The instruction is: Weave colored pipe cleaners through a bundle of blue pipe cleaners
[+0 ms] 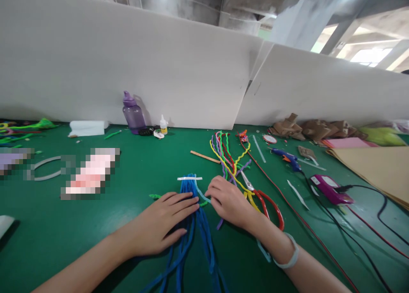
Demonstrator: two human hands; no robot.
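The head view has the bundle of blue strands [189, 187] in front of you, near the middle of the green table [128, 242]. Its long axis runs away from you: the trimmed-looking end points to the wall [143, 62], while the loose ends fan out toward your body. A narrow white strip [189, 178] lies crosswise near the far end, roughly square to that axis.

Your left hand [164, 220] lies flat over the bundle, fingers extended side by side, thumb apart, not closed round it. Your right hand [228, 201] is just to the right, fingers curled, their tips at a light blue strand [201, 193] slanting down from the far end; you cannot tell here whether they pinch it. A green strand [154, 196] shows on both sides of the bundle.

Beyond your right hand lie multicoloured wavy strands [223, 152] and scissors with red handles [279, 216], blades pointing away and leftward. Farther right you have a blue glue gun [287, 158] and a magenta box [330, 190]. By the wall stand a purple bottle [134, 117] and a small glue bottle [163, 126]; the latter's yellow label is too small to read.
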